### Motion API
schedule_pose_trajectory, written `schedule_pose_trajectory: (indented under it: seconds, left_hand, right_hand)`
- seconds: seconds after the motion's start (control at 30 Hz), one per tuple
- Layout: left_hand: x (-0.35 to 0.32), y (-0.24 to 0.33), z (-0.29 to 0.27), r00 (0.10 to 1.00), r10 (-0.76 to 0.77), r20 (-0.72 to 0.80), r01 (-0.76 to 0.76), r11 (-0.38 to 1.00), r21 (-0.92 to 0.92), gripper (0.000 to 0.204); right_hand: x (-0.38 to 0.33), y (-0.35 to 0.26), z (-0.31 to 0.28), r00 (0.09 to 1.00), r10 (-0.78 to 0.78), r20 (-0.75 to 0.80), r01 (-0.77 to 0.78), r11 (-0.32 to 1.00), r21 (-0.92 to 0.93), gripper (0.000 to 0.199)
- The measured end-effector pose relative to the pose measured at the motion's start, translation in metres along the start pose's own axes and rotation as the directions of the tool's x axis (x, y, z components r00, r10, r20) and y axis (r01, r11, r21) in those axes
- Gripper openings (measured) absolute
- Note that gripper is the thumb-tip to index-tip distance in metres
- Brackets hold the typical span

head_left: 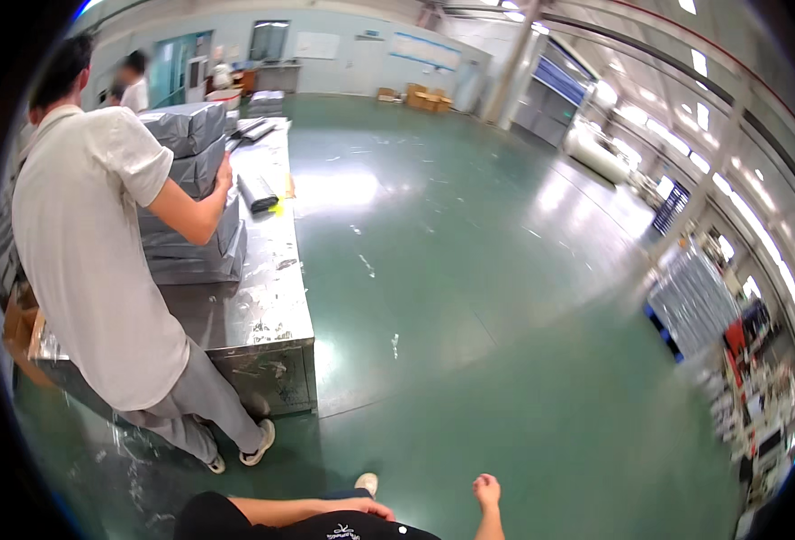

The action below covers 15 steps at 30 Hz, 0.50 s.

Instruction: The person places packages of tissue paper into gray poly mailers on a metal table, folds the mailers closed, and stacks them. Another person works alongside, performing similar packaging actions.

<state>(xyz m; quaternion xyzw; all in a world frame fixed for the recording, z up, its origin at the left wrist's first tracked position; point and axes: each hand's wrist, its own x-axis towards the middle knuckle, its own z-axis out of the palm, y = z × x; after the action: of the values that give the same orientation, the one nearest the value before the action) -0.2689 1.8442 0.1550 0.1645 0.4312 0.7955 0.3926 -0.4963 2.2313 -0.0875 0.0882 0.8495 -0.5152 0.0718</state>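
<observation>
My left forearm crosses the front of my black shirt (pixel 312 529), and my left hand (pixel 372 509) lies against it, fingers loosely stretched and partly hidden. Out to the right, above the green floor, hangs my right hand (pixel 486 490) with its fingers curled in and nothing visible in them. One of my shoes (pixel 368 484) shows between the two hands. Neither hand touches the metal table (pixel 267 310) at the left. On that table stands a stack of grey plastic-wrapped packages (pixel 190 216), with a co-worker's hand (pixel 224 173) on its side.
The co-worker in a light shirt (pixel 100 234) stands close at my left. A dark roll (pixel 255 192) lies on the table; a cardboard box (pixel 21 335) sits beside it. Wrapped goods on a blue pallet (pixel 692 301) stand right. Cartons (pixel 429 97) line the far wall.
</observation>
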Motion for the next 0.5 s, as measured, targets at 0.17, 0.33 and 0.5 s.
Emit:
schedule_pose_trajectory:
  seconds: [0.17, 0.33, 0.5]
  left_hand:
    - [0.085, 0.096, -0.121, 0.936, 0.051, -0.349, 0.046, 0.964, 0.263, 0.025]
    - [0.124, 0.156, -0.262, 0.81, -0.027, -0.586, 0.216, 0.943, 0.255, 0.028]
    - [0.145, 0.2, -0.415, 0.536, -0.242, -0.809, 0.456, 0.889, 0.036, 0.035]
  right_hand:
    - [0.119, -0.031, 0.01, 0.911, 0.282, 0.3, -0.266, 0.959, -0.094, 0.024]
    - [0.22, -0.041, 0.04, 0.895, 0.387, 0.221, -0.278, 0.873, -0.401, 0.026]
    - [0.345, -0.079, 0.091, 0.872, 0.441, 0.213, -0.251, 0.776, -0.579, 0.028]
